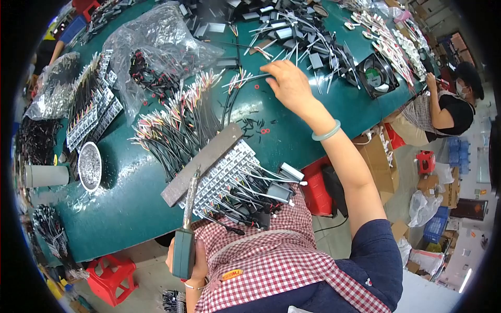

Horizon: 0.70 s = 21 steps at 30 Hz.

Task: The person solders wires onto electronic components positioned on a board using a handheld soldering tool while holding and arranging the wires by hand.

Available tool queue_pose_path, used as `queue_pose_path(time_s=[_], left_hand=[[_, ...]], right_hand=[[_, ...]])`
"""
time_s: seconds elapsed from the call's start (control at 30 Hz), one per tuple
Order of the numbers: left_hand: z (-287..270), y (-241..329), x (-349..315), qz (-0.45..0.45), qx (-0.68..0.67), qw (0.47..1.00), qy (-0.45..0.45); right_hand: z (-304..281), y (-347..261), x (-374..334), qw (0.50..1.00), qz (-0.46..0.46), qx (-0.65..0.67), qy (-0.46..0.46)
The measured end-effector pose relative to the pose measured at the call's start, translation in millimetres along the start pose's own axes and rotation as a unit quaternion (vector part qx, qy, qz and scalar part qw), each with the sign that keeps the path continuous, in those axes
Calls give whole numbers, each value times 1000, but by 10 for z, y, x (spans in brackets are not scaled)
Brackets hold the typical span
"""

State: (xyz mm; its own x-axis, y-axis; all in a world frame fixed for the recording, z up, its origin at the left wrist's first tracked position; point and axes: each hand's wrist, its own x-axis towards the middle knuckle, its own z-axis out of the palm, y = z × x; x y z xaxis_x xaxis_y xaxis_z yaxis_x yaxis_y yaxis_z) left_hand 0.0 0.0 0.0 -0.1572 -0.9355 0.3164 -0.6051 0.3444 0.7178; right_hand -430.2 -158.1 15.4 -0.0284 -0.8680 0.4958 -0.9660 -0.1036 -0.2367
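My left hand is wrapped round the green handle of a soldering iron, its tip pointing up and away from me. The tip crosses a flat grey metal bar lying over rows of small white circuit boards with black and white leads at the table's near edge. My right hand reaches over the table, thumb and fingertips closed on a dark cable whose stripped ends point left. Beside that cable fans a thick bundle of black cables with white, red and yellow wire ends.
A white cup and a grey cylinder stand left. Plastic bags hold wire parts. Black housings with white leads pile up beyond a fan. Another person works at right. A red stool stands lower left.
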Motion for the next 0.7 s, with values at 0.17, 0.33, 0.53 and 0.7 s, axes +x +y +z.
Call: queue_pose_path(time_s=[0.17,0.33,0.53,0.7], left_hand=[[-28,15,30,-32,-3,999,4],[-9,-20,104,-32,5,999,5],[6,-76,85,-46,22,999,13],[-22,-110,66,-57,47,997,-2]], right_hand=[[-10,-134,-92,996,22,6,-81],[-39,-62,64,995,83,56,2],[77,443,516,991,12,-62,118],[375,658,994,988,-63,-102,98]])
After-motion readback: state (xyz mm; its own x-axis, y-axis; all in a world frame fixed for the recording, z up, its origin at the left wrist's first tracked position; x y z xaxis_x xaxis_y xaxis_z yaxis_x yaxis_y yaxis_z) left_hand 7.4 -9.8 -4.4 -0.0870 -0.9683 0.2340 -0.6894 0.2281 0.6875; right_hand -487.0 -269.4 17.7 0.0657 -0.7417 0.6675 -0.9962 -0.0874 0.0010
